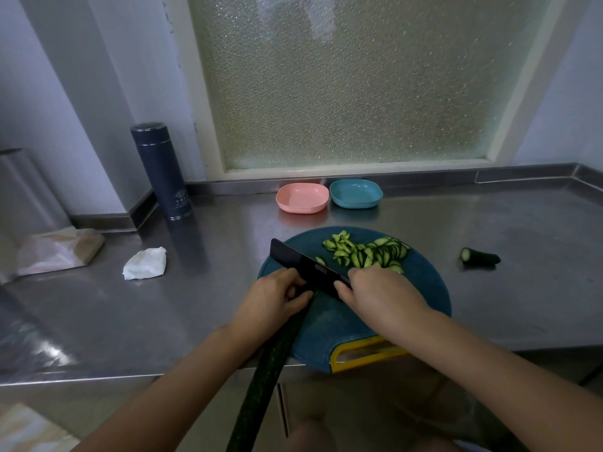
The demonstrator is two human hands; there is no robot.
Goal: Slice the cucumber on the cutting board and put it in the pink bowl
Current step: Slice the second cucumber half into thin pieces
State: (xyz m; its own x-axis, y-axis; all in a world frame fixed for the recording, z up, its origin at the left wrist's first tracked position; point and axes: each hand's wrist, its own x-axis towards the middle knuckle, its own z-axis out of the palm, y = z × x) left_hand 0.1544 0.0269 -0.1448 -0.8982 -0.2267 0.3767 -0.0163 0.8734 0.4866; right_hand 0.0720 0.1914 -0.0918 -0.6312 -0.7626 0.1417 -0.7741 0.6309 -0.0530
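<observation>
Your left grip (pixel 274 298) was curled round the cucumber (pixel 261 380) close to its cut end, holding it down on the cutting board (pixel 424 288). Your right grip (pixel 381 293) was clenched on the handle of the black knife (pixel 303 265), whose blade stood across the cucumber's tip, right against your left fingers. From your left grip the cucumber ran back toward you, off the board and past the front edge of the counter (pixel 130 305). Just beyond the blade a heap of slices (pixel 368 252) lay on the far half of the board. Farther back, apart from the board, sat the pink bowl (pixel 301 197), just beside a blue bowl (pixel 355 193). A cut-off end piece (pixel 479 256) lay on the counter to the right of the board.
</observation>
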